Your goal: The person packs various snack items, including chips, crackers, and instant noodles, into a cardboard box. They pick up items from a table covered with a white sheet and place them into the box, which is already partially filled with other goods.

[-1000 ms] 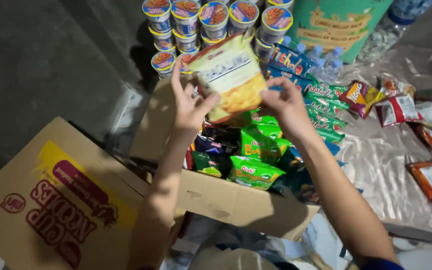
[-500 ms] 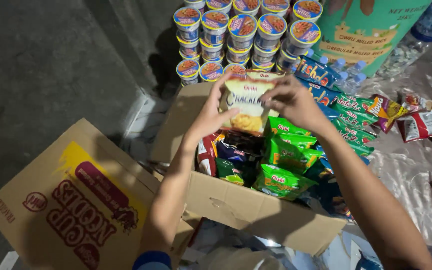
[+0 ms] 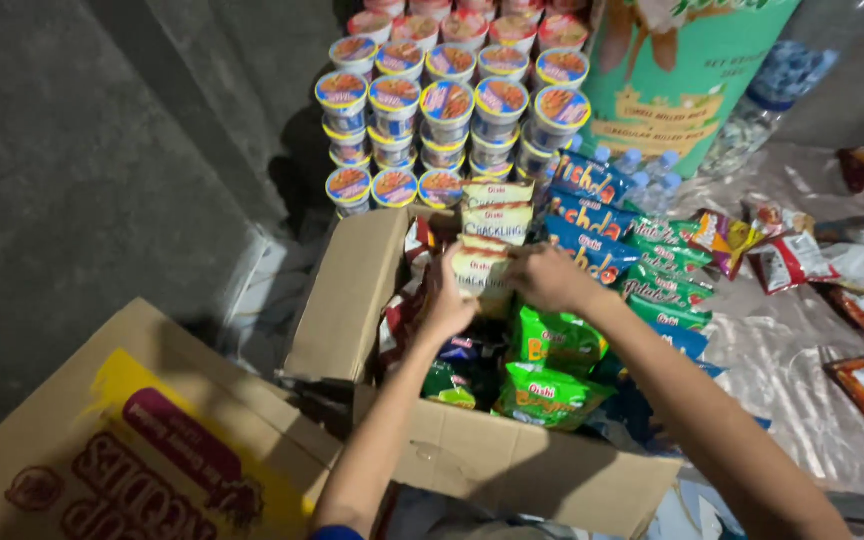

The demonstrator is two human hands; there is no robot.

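Note:
Both of my hands grip one cream-and-yellow snack bag [image 3: 476,268] at the far end of an open cardboard box [image 3: 472,465]. My left hand [image 3: 446,300] holds its left edge, my right hand [image 3: 548,276] its right edge. Two more bags of the same kind [image 3: 497,208] stand upright in a row just behind it. Green snack bags [image 3: 550,365] and darker packets fill the box under my forearms.
Stacked cup-noodle tubs [image 3: 444,100] stand beyond the box. A second printed carton [image 3: 122,450] lies at the lower left. Blue and green snack bags [image 3: 617,240] line the box's right side, loose packets [image 3: 802,262] lie on a plastic sheet, and a large green sack [image 3: 687,70] stands behind.
My hands have brought the snack bag down from raised in front of me and set it low in the box, in front of the two matching bags. The view has shifted nearer.

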